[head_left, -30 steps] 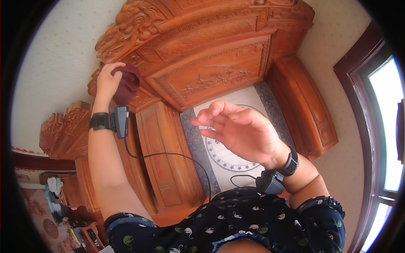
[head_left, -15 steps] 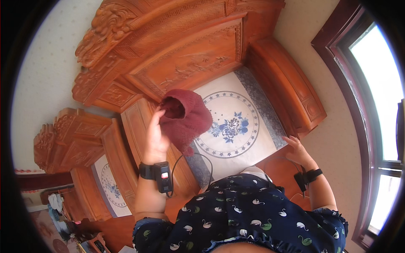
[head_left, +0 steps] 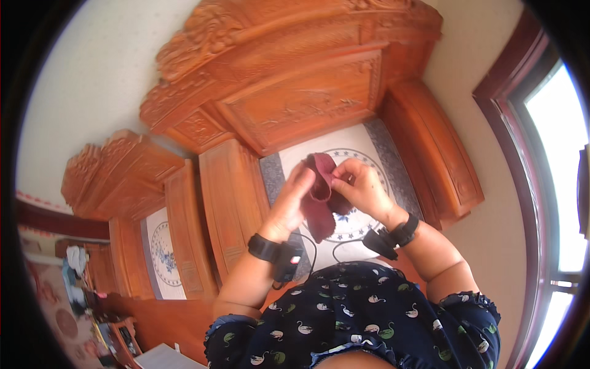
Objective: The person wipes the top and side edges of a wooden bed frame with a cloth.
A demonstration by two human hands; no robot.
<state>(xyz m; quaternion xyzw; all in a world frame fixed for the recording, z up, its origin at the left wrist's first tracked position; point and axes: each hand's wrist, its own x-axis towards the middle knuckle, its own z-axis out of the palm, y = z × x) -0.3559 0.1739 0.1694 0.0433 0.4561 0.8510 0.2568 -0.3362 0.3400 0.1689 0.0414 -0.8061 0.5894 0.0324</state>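
Observation:
A dark red knitted hat (head_left: pixel 318 216) is held up in front of my body, its opening facing up toward me. My left hand (head_left: pixel 291 198) is closed on the left side of its rim, thumb at the edge. With finger and thumb, my right hand (head_left: pixel 362 187) pinches the right side of the rim. Part of the knit hangs down below the left hand, and more of it is partly hidden behind the right hand. Both wrists wear black straps with small devices and cables.
Beneath the hat is a carved wooden armchair with a white, blue-flowered seat cushion (head_left: pixel 294 149). Its wooden armrest (head_left: pixel 433 150) rises at the right. A second carved chair (head_left: pixel 132 184) stands to the left, and a window (head_left: pixel 556 172) is at the right.
My left hand has brought the hat to the right, in front of my body. My right hand, empty and apart before, has come in and taken hold of the rim.

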